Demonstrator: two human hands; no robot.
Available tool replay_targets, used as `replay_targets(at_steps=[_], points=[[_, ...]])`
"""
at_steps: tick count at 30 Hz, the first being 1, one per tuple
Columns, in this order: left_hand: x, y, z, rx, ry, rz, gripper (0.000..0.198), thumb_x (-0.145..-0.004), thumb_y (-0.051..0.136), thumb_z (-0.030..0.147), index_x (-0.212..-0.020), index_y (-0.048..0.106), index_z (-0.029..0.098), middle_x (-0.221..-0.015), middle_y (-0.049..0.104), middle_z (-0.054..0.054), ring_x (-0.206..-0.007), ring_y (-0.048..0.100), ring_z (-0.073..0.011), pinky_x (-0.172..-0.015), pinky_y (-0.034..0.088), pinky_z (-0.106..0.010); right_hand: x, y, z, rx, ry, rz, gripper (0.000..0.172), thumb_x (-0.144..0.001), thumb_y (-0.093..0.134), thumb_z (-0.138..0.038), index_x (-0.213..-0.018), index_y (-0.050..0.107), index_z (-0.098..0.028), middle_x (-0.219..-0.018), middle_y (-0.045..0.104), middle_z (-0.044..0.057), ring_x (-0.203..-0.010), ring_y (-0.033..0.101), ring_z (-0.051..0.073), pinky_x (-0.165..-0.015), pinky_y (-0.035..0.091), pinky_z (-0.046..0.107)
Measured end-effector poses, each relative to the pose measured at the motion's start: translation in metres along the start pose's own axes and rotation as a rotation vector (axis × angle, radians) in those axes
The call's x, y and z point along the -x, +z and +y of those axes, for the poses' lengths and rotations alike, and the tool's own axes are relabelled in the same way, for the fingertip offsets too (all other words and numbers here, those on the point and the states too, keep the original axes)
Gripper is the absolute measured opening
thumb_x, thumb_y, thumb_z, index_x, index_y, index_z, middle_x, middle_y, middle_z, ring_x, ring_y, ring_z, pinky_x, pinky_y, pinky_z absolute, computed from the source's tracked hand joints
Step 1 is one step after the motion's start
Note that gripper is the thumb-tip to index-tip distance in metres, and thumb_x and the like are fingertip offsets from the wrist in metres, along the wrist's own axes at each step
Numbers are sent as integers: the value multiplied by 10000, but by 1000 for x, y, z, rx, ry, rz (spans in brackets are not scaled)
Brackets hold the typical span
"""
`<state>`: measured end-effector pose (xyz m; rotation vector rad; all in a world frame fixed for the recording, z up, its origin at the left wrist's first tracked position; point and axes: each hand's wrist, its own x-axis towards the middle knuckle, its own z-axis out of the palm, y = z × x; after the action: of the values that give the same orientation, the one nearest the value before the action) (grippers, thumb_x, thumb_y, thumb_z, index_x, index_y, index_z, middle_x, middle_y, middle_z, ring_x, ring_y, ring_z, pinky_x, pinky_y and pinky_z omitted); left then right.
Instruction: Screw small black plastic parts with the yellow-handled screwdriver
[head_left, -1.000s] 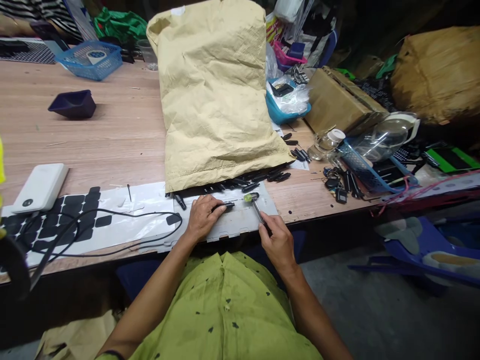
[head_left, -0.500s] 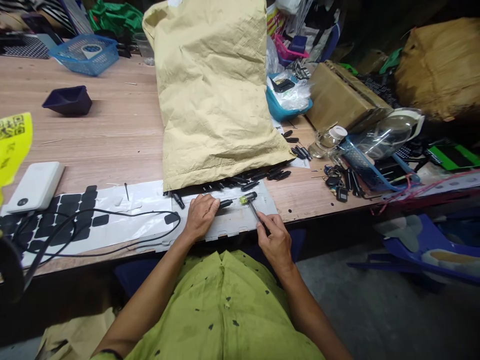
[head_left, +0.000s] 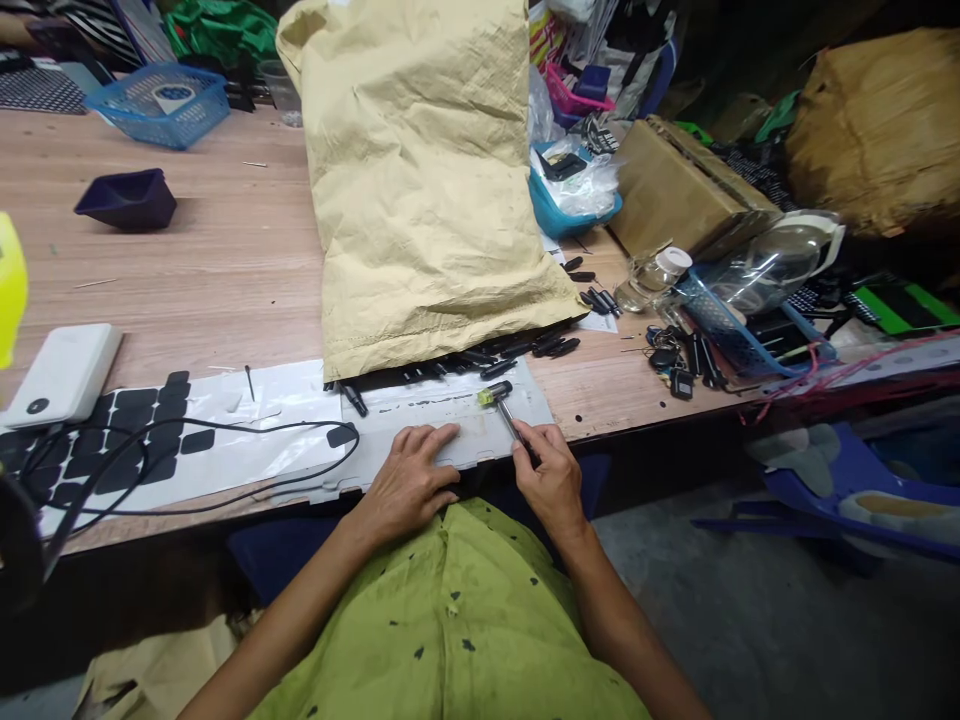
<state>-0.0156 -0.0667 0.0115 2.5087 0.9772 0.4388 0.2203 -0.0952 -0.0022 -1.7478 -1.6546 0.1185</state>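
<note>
My right hand (head_left: 551, 478) is wrapped round the handle of a small mallet (head_left: 496, 394), whose head is yellow-green at one end and black at the other. The head lies over a grey-white board (head_left: 469, 432) at the table's front edge. My left hand (head_left: 415, 478) rests at that edge with its fingers apart, and I see nothing held in it. Just beyond the hands, several slim black pen-like pieces (head_left: 480, 357) lie along the lower edge of a large tan paper sack (head_left: 427, 200). One black piece (head_left: 354, 398) lies nearer the left.
At the left lie a white power bank (head_left: 66, 375), a black cable (head_left: 277, 424) and a sheet of black stickers (head_left: 131, 440). A dark tray (head_left: 127, 200) and blue basket (head_left: 161, 105) stand farther back. A bottle (head_left: 652, 280) and a blue basket (head_left: 757, 325) are at the right.
My left hand has let go of a black piece with a thin metal tip and drawn back toward the table edge, its fingers spreading. My right hand still holds the mallet, almost in place.
</note>
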Motion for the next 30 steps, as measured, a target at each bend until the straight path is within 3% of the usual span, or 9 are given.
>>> replay_targets(at_steps=[3,5,8,11,14,17,23,27,30], points=[[-1,3,2,-1,3,61,129,-846,772,360,-909,769,248,-1477,550,-118,-1266,491,-352,-1023,414,-520,0,-1,0,-1,0,2,328,-919,534,-247,-1123,791,-251,-858,637,34,-765,648,160,-689,544,245],[-2,0,-1,39,-65,162,143,-875,731,385,-898,758,246,-1321,652,-114,-1161,566,-307,-950,456,-459,0,-1,0,0,3,4,327,-918,538,-250,-1125,791,-247,-857,639,35,-767,650,162,-682,538,248],[-3,-15,-10,-13,-371,391,215,-938,608,371,-837,722,221,-919,720,-83,-879,620,-252,-828,457,-411,0,-1,0,-3,-4,8,326,-920,537,-253,-1124,791,-236,-854,641,38,-768,650,164,-684,534,254],[-7,-38,-23,-207,-748,537,275,-927,566,403,-783,699,209,-772,691,-80,-796,602,-276,-805,414,-435,0,0,1,-5,-10,12,321,-924,536,-258,-1118,791,-237,-853,641,38,-765,649,163,-687,535,254],[-15,-59,-36,-305,-993,455,319,-874,596,477,-730,698,211,-808,714,-113,-896,622,-346,-807,396,-455,0,1,1,-7,-9,13,320,-931,529,-265,-1115,790,-240,-848,635,37,-770,647,164,-685,537,250],[-23,-68,-45,-294,-1116,294,363,-826,624,540,-660,683,222,-775,723,-121,-907,636,-376,-793,402,-457,0,2,1,-12,-18,20,319,-930,530,-266,-1112,790,-230,-845,631,37,-769,647,162,-685,541,249],[-11,-69,-45,-219,-1062,240,230,-782,625,407,-629,667,240,-631,670,-82,-751,626,-338,-718,384,-428,0,1,-3,-29,-15,22,315,-933,532,-255,-1110,792,-247,-842,630,34,-769,649,158,-719,563,245],[3,-63,-25,-217,-833,269,228,-776,645,388,-611,629,232,-630,658,-64,-757,589,-305,-760,388,-444,0,1,-4,-20,-3,6,324,-918,541,-241,-1127,788,-257,-847,628,36,-771,643,162,-724,570,248],[3,-51,-8,-142,-643,219,178,-797,652,380,-703,654,229,-706,670,-52,-810,573,-286,-822,401,-456,0,2,-2,-9,-5,1,330,-909,550,-242,-1141,785,-256,-851,623,36,-770,637,163,-735,571,251]])
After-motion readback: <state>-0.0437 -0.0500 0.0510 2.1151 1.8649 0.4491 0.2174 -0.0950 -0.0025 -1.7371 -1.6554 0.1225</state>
